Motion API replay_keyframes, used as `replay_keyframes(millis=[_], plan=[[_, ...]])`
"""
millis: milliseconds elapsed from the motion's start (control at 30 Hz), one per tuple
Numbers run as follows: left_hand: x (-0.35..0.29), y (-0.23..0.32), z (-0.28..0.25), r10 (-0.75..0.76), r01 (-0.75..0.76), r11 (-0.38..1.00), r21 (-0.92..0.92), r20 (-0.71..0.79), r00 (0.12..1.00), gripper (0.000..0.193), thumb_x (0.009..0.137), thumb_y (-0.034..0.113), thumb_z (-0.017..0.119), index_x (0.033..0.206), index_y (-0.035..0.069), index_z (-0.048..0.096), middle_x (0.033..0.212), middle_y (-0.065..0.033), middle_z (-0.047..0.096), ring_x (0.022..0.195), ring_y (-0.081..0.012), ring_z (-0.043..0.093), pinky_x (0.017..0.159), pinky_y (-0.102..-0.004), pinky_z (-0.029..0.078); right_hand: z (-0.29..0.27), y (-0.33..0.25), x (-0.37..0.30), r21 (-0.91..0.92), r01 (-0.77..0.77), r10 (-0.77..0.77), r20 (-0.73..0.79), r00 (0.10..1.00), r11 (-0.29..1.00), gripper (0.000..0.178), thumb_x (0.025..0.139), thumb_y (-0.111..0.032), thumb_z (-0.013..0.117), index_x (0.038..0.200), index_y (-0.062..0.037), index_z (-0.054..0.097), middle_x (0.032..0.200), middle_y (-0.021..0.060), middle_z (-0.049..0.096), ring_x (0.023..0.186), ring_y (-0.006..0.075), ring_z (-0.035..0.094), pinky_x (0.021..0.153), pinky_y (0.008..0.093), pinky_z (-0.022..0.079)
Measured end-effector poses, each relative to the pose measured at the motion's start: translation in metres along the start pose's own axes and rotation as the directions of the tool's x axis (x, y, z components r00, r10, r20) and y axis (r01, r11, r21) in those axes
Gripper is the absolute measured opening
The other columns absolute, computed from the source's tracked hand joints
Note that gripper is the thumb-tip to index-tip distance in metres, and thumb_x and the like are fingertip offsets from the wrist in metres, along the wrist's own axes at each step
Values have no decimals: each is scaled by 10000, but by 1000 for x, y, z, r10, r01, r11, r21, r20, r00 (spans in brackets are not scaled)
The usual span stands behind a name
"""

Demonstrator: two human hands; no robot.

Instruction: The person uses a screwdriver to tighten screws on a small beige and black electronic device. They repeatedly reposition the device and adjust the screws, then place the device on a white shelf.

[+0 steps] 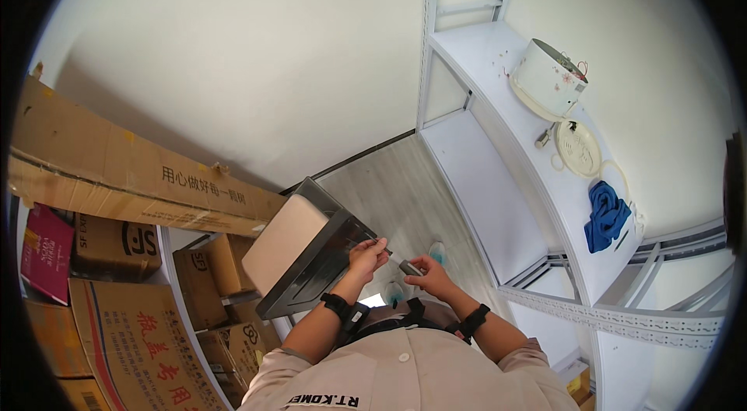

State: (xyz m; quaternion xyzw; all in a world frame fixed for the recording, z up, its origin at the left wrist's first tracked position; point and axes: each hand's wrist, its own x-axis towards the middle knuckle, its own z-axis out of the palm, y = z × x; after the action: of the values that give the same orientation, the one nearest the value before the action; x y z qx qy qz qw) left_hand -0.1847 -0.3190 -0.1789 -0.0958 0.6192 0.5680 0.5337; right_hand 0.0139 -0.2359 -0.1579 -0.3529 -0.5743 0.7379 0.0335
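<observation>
My left hand (366,259) is closed in a pinch, right beside the edge of a boxy dark grey object (331,244) with a beige top panel (285,244). What its fingertips hold is too small to make out. My right hand (433,277) grips a small dark grey hand tool (411,267), whose thin end points toward the left fingertips. Both hands are in front of my waist, a short gap between them. The lower part of the boxy object is partly hidden by my left forearm.
Cardboard boxes (128,325) fill the left side, with a long carton (140,178) on top. On the white shelf (486,53) at right stand a flowered round appliance body (545,80), a cream round plate (578,148) and a blue cloth (607,216). Grey floor (381,185) lies between.
</observation>
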Motion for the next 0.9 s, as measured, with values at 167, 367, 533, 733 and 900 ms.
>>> replay_keyframes(millis=[167, 367, 533, 733, 900], plan=[[11, -6, -6, 55, -54, 998, -31, 33, 998, 182, 870, 137, 688, 993, 39, 597, 880, -48, 645, 724, -131, 639, 666, -274, 572, -3, 8, 3, 691, -267, 154, 222, 963, 672, 293, 904, -282, 601, 1107, -77, 549, 904, 74, 620, 564, 109, 449, 509, 238, 355], [4, -4, 0, 66, -58, 993, -104, 73, 995, 227, 923, 79, 588, 1132, 12, 532, 989, -95, 653, 864, -182, 664, 753, -300, 571, -19, 10, 9, 647, -511, 242, 463, 853, 566, 382, 959, -383, 445, 1125, -61, 565, 899, 125, 650, 519, 118, 419, 479, 238, 335], [1, 4, -2, 36, -11, 986, -169, 146, 989, 247, 932, 79, 570, 1162, 18, 504, 1011, -99, 647, 909, -192, 656, 813, -324, 556, -14, 1, 11, 400, -274, 213, 189, 959, 875, 369, 897, -252, 589, 1199, -41, 557, 881, 111, 650, 541, 110, 472, 497, 231, 378], [3, 3, -6, -24, 33, 997, -63, 133, 991, 180, 887, 137, 666, 1018, 53, 576, 825, -34, 625, 719, -137, 634, 726, -297, 564, -6, 4, 6, -258, 179, -191, -20, 981, 949, 510, 766, -191, 759, 1217, -68, 555, 907, 71, 633, 675, 122, 568, 614, 274, 463], [0, -1, 2, 47, -43, 997, -60, 50, 998, 180, 868, 132, 695, 988, 45, 592, 813, -32, 622, 636, -114, 618, 616, -253, 570, -3, 11, 8, 153, 124, -124, -8, 992, 980, 402, 841, -280, 675, 1179, -92, 565, 935, 79, 632, 646, 147, 545, 596, 291, 449]])
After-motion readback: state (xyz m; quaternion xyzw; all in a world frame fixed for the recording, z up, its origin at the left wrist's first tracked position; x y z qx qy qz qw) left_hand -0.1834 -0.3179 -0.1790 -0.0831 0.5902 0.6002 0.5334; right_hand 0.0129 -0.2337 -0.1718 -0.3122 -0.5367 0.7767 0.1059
